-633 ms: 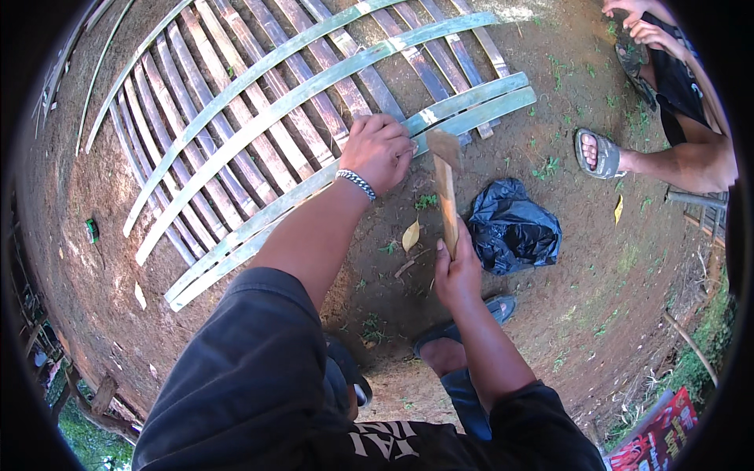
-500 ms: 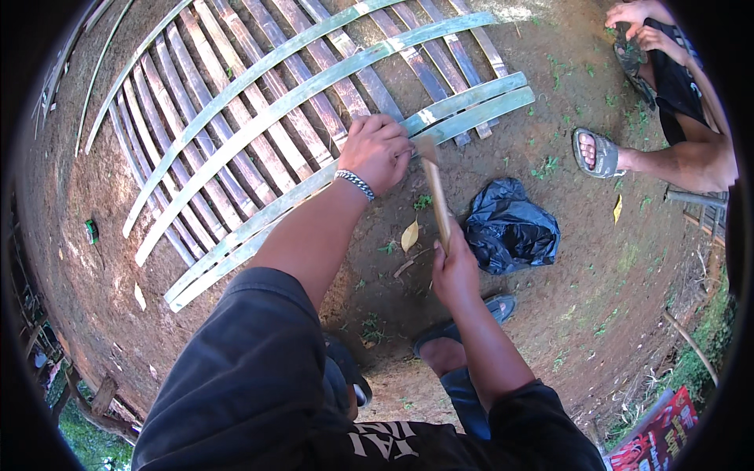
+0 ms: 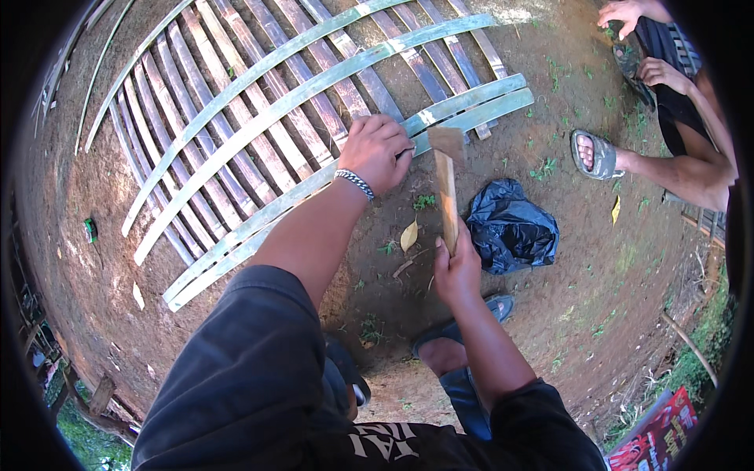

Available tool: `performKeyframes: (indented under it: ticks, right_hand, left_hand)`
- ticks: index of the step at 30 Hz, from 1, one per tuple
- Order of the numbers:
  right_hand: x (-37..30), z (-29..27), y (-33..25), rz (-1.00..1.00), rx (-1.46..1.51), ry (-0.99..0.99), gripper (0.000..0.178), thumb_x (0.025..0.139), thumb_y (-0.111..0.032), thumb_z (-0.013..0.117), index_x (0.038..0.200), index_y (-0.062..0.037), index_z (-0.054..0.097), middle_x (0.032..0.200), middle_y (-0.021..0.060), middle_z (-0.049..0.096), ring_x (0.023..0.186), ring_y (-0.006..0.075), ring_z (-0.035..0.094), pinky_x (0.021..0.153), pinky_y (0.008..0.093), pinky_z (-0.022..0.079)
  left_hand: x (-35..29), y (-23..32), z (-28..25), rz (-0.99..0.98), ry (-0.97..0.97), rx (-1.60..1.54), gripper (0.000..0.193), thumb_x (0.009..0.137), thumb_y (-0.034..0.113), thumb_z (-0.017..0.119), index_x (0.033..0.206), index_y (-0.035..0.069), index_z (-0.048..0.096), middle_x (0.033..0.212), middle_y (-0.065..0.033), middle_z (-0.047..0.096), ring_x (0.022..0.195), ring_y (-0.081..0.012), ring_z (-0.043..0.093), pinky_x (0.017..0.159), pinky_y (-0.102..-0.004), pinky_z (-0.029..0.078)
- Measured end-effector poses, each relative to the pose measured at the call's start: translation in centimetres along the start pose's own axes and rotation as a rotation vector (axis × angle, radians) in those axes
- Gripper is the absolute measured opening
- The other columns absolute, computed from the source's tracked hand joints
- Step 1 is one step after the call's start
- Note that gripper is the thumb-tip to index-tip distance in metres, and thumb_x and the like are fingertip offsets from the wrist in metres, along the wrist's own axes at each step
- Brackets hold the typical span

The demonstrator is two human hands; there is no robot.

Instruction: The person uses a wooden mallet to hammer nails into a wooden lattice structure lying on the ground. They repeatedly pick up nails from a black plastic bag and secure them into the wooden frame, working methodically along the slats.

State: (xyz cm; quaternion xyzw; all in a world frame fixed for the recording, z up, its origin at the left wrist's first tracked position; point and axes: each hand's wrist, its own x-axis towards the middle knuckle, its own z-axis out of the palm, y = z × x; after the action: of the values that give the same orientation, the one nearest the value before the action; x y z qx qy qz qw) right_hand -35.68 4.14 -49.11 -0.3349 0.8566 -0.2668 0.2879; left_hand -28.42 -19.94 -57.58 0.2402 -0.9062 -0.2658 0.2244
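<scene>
My right hand [image 3: 459, 271] is wrapped round the wooden handle of a hammer [image 3: 446, 188], whose head is blurred by motion just right of my left hand. My left hand [image 3: 375, 153], with a chain bracelet on its wrist, is closed at the near edge of a bamboo panel. Something small and dark shows at its fingertips, too small to make out. Long pale green bamboo strips [image 3: 259, 125] cross over darker bamboo slats [image 3: 206, 106]. Two of those strips lie side by side along the panel's near edge, partly under my left hand.
A black plastic bag [image 3: 512, 228] lies right of the hammer. At the right, another person's sandalled foot [image 3: 598, 155] and hands [image 3: 664, 74] show. A small green object [image 3: 91, 231] lies on the soil at left. My own sandalled foot [image 3: 444, 341] stands below the bag.
The hammer head has swung away from my left fingertips, up and to the right. My left hand stays in place. The other person's hands have moved apart.
</scene>
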Motion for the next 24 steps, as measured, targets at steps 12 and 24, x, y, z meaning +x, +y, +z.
performKeyframes:
  ticks: [12,24]
  right_hand:
    - [-0.3,0.2,0.0,0.048,0.068,-0.007,0.052,0.099,-0.012,0.06,0.149,-0.0029,0.047,0.13,0.0303,0.064,0.118,0.05,0.063,0.098,0.0516,0.052]
    - [-0.6,0.0,1.0,-0.011,0.009,-0.054,0.052,0.101,-0.014,0.059,0.151,-0.004,0.046,0.133,0.0294,0.063,0.119,0.049,0.063,0.099,0.0506,0.053]
  left_hand:
    - [1.2,0.1,-1.7,-0.204,-0.391,0.365,0.095,0.093,0.054,0.066,0.162,0.002,0.028,0.172,-0.0162,0.022,0.162,-0.0315,0.014,0.13,-0.0567,0.008]
    - [0.7,-0.2,-2.2,-0.222,-0.415,0.437,0.093,0.094,0.071,0.051,0.165,0.015,0.029,0.173,-0.0183,0.019,0.162,-0.0345,0.013,0.129,-0.0583,0.008]
